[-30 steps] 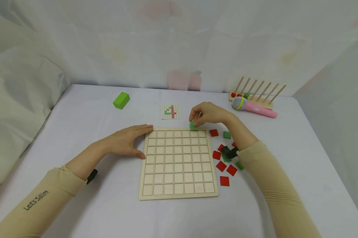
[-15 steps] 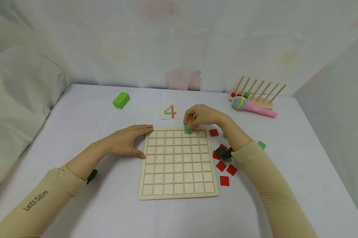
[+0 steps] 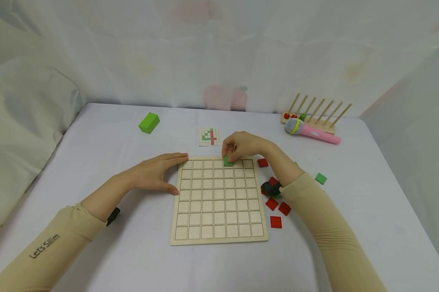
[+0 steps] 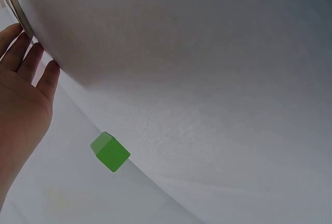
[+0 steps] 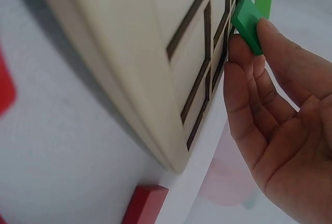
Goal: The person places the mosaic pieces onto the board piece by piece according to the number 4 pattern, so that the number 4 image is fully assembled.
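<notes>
The right hand (image 3: pixel 244 144) has moved left and nearer than a second ago, bringing its green tile (image 3: pixel 228 162) from just past the far edge of the board (image 3: pixel 218 207) to the fifth cell from the left in the far row. Thumb and fingers pinch the tile; whether it touches the cell cannot be told. The left hand (image 3: pixel 154 172) has stayed put, fingers straight and thumb spread, its tips at the board's left edge by the far corner. A loose green tile (image 3: pixel 320 178) on the right, hidden by the right sleeve (image 3: pixel 325 223) a second ago, now shows.

Several red tiles (image 3: pixel 276 222) lie right of the board, some partly covered by the black device (image 3: pixel 271 189) at the right wrist. The card (image 3: pixel 209 137) lies beyond the board, the green block (image 3: pixel 149 123) far left, and the mike (image 3: pixel 314 132) far right, in front of the peg rack (image 3: pixel 326 126).

The held tile looks square, its sides running roughly with the grid lines; seen from the right wrist, its face slants against the board.
</notes>
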{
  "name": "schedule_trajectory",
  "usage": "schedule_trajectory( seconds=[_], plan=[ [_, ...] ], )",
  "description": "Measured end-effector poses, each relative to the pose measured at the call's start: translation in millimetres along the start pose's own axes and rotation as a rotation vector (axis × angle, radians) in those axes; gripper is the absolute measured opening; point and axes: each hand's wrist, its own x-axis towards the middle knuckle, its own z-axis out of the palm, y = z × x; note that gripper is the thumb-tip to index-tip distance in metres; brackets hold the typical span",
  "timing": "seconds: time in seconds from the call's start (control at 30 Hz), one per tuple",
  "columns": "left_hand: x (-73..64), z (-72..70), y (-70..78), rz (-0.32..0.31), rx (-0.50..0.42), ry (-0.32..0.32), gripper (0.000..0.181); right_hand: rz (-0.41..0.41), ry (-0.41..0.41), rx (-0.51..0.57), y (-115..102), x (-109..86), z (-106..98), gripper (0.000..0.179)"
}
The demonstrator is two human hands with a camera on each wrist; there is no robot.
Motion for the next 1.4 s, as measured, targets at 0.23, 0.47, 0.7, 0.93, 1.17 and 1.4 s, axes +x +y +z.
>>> schedule_trajectory(
  seconds=[0.23,0.47,0.7,0.93,1.17,1.4],
  plan=[
    [-0.2,0.8,0.2,0.002,-0.005,0.001,0.108,0.023,-0.006,0.003,-0.6,1.6,2.6,0.009],
    [-0.9,1.9,-0.6,-0.003,-0.007,0.004,0.107,0.034,-0.011,-0.006,-1.6,1.6,4.5,0.009],
    [0.0,2.3,-1.2,-0.002,-0.009,0.000,0.108,0.059,-0.025,0.001,-2.1,1.7,4.8,0.009],
    [0.0,2.1,-1.2,0.008,-0.004,0.004,0.108,0.060,-0.027,-0.007,-2.0,2.1,4.7,0.009],
    [0.1,2.1,-1.9,0.011,-0.008,0.003,0.108,0.058,-0.028,-0.019,-2.3,2.6,4.5,0.008],
    [0.4,1.9,-1.5,0.005,-0.010,-0.003,0.109,0.057,-0.028,-0.032,-4.0,2.8,4.3,0.007]
  ],
)
